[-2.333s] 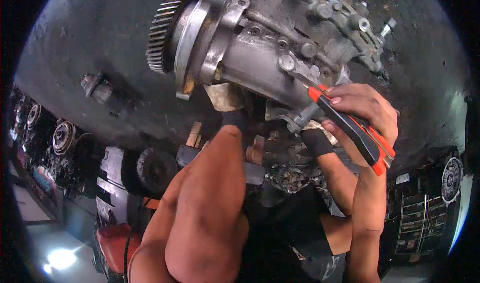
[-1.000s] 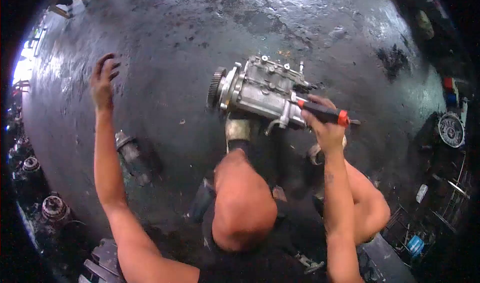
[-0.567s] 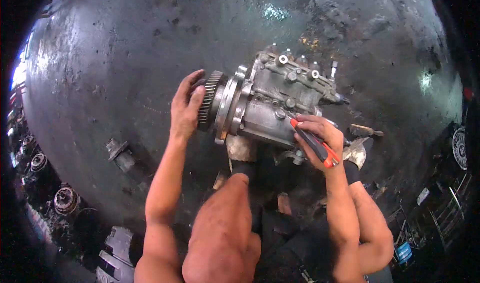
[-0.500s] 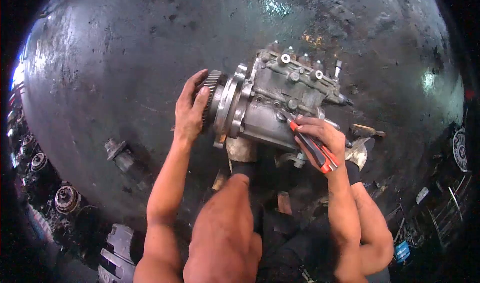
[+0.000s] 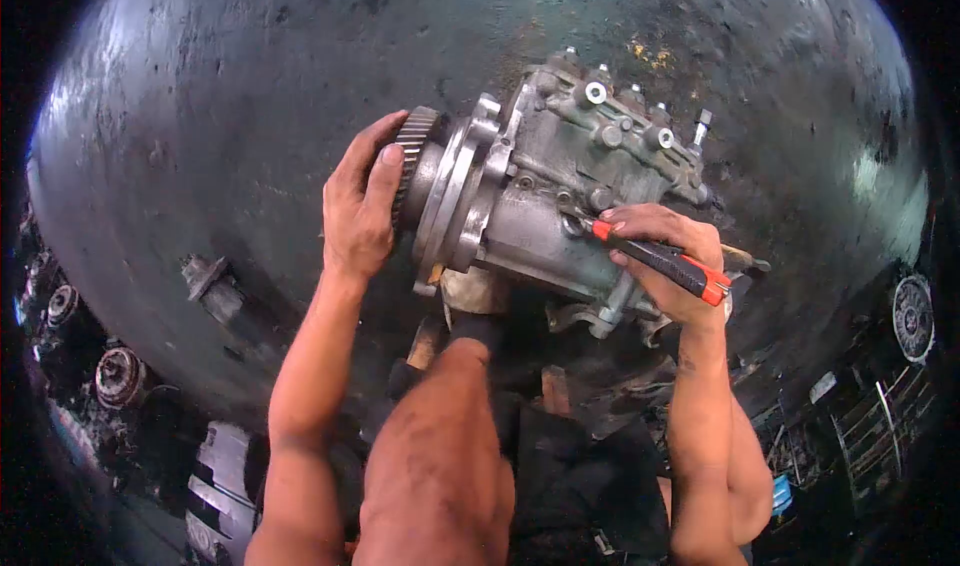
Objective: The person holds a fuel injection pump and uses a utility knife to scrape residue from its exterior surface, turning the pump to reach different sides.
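Observation:
A metal fuel injection pump point(image 5: 570, 156) lies across the middle, with a toothed drive gear point(image 5: 415, 156) at its left end. My left hand point(image 5: 362, 201) is wrapped round the outer side of the gear, the thumb resting on its face. Pliers point(image 5: 660, 258) with red and black handles are closed in my right hand point(image 5: 680, 251). Their metal tip reaches the lower side wall of the pump, next to a round fitting point(image 5: 573, 226). Whether the jaws grip anything there I cannot make out.
My bare knee point(image 5: 440, 436) is below the pump, with a shoe point(image 5: 475, 291) close under it. On the dark, oily floor, a cylindrical metal part point(image 5: 215, 286) lies to the left. Wheel-like parts point(image 5: 125, 376) stand at the far left, and a round disc point(image 5: 912, 318) at the far right.
The pump sits a little higher and larger in view. My right hand and the pliers have turned to a flatter angle, tip still at the pump's side. My left hand stays on the gear.

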`<move>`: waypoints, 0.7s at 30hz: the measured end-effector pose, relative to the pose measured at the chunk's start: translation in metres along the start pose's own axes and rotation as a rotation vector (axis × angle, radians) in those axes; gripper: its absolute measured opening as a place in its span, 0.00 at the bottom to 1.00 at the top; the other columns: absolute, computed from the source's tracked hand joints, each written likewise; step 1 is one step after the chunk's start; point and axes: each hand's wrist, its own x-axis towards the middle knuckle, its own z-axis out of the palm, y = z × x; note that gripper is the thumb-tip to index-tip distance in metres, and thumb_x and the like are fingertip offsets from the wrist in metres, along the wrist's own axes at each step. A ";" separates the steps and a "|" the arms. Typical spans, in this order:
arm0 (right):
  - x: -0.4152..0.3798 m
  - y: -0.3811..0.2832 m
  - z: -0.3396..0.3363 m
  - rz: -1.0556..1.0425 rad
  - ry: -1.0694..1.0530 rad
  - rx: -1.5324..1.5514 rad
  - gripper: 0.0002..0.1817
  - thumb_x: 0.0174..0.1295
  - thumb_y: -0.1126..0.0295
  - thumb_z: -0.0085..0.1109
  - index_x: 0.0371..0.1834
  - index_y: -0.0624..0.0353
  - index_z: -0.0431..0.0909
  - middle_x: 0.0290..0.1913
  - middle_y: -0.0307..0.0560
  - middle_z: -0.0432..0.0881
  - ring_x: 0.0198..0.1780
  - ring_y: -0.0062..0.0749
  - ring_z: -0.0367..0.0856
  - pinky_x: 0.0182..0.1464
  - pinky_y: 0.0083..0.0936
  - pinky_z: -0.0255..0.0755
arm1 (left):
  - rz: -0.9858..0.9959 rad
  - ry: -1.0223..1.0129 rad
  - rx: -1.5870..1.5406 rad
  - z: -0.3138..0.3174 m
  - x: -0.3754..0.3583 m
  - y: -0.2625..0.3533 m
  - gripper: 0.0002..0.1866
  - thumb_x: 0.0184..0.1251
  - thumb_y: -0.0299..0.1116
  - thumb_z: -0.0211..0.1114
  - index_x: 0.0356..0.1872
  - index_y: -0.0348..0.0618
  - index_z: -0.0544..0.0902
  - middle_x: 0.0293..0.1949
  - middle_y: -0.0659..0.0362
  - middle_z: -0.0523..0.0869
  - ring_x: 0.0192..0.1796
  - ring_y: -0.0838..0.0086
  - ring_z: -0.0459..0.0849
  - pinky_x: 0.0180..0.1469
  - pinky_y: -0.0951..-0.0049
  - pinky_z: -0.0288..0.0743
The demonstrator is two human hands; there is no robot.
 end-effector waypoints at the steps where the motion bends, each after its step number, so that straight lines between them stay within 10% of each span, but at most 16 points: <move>1: 0.002 0.001 0.000 0.001 -0.013 -0.002 0.18 0.47 0.84 0.75 0.43 0.62 0.85 0.47 0.56 0.91 0.52 0.46 0.91 0.56 0.34 0.83 | 0.004 0.001 0.017 0.000 0.000 0.001 0.20 0.79 0.38 0.57 0.63 0.36 0.81 0.57 0.51 0.88 0.60 0.68 0.83 0.66 0.69 0.72; 21: -0.003 0.019 -0.009 0.061 -0.060 0.068 0.16 0.49 0.80 0.77 0.43 0.60 0.87 0.48 0.53 0.91 0.50 0.41 0.90 0.55 0.32 0.81 | 0.003 0.022 -0.025 0.000 0.000 -0.005 0.20 0.79 0.39 0.60 0.61 0.37 0.83 0.53 0.52 0.89 0.56 0.69 0.85 0.62 0.70 0.74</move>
